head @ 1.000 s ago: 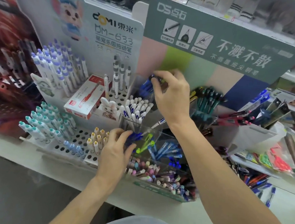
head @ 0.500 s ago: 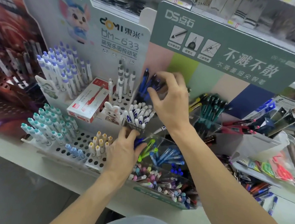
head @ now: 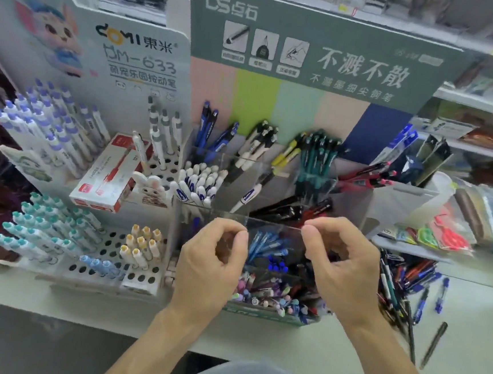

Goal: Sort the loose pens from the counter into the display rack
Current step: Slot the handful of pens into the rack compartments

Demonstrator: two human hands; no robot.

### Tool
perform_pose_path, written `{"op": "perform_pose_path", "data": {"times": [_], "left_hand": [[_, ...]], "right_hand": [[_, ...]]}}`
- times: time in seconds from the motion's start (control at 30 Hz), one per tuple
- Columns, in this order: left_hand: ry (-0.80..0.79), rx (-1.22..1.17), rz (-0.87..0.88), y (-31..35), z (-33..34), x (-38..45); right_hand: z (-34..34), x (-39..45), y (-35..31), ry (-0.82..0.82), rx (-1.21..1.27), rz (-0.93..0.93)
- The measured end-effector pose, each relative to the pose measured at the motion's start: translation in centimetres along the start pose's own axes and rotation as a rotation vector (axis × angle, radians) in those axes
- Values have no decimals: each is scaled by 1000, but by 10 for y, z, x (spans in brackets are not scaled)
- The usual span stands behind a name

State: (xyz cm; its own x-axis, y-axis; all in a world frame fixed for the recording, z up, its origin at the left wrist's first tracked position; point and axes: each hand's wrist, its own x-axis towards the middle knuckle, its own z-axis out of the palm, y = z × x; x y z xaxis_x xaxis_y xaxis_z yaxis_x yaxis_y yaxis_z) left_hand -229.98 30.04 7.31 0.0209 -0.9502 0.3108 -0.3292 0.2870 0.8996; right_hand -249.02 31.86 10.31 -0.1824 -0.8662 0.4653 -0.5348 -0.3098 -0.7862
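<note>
— What is crowding the pale bench (head: 299,349) around the clear acrylic tiered display rack (head: 269,218)?

— To its left a white perforated pen stand (head: 108,252) is holding teal-capped, purple-capped and yellow-capped pens upright, and a red-and-white pen carton (head: 106,174) is lying tilted on it beside a small rabbit cut-out (head: 149,190). To the right, flat packets with red and green shapes (head: 437,236) are lying near the rack.

— And the hands?

— Both are hovering over the front compartments, backs toward the camera. The left hand (head: 208,270) is curling with thumb and forefinger meeting; the right hand (head: 342,269) is doing the same. Neither seems to be holding a pen, though the pinch is too blurred to be sure. They are blocking part of the lower compartments.

— Where are the loose pens (head: 403,284)?

— They are lying in a heap on the bench just right of the rack, mostly blue, red and black, long axes running roughly toward and away from the person. One dark pen (head: 434,345) is lying apart, nearer the bench edge, slanting up to the right.

— And the racked ones?

— Blue, white-and-black, yellow and green pens are leaning in the back row, clicker ends up.

— Any writing?

— The grey-green header board (head: 326,44) is reading "DS" and "不溅不散". The white board (head: 143,52) is showing "DOMI 東米" and "DM-633".
</note>
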Motion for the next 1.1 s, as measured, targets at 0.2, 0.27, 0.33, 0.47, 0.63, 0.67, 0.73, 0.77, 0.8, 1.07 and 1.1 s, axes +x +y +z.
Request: {"op": "perform_pose_path", "data": {"times": [0.2, 0.27, 0.33, 0.47, 0.63, 0.67, 0.73, 0.77, 0.8, 1.07, 1.1], "left_hand": [[-494, -123, -102, 32, 87, -33], [-644, -93, -145, 37, 119, -47], [-763, -24, -211, 41, 155, -60], [-849, 175, -349, 35, 230, -82], [-715, 434, -463, 17, 316, -114], [-688, 468, -483, 12, 329, -117], [-660, 535, -558, 3, 352, -123], [-656, 569, -598, 2, 362, -126], [-651, 602, -623, 0, 371, -129], [-622, 782, -590, 1, 410, -161], [-619, 791, -599, 1, 411, -161]], "right_hand": [[-84, -56, 65, 90, -129, 311], [-118, -72, 94, 140, -174, 466], [-148, -90, 131, 162, -238, 659], [-183, -126, 208, 21, -496, 1001], [-223, -156, 280, -38, -535, 1164], [-227, -158, 292, -28, -491, 1165], [-231, -160, 313, -31, -405, 1103], [-231, -160, 320, -34, -363, 1050], [-232, -159, 324, -44, -326, 1001], [-248, -143, 337, -279, -282, 905], [-253, -141, 339, -314, -295, 928]]}}
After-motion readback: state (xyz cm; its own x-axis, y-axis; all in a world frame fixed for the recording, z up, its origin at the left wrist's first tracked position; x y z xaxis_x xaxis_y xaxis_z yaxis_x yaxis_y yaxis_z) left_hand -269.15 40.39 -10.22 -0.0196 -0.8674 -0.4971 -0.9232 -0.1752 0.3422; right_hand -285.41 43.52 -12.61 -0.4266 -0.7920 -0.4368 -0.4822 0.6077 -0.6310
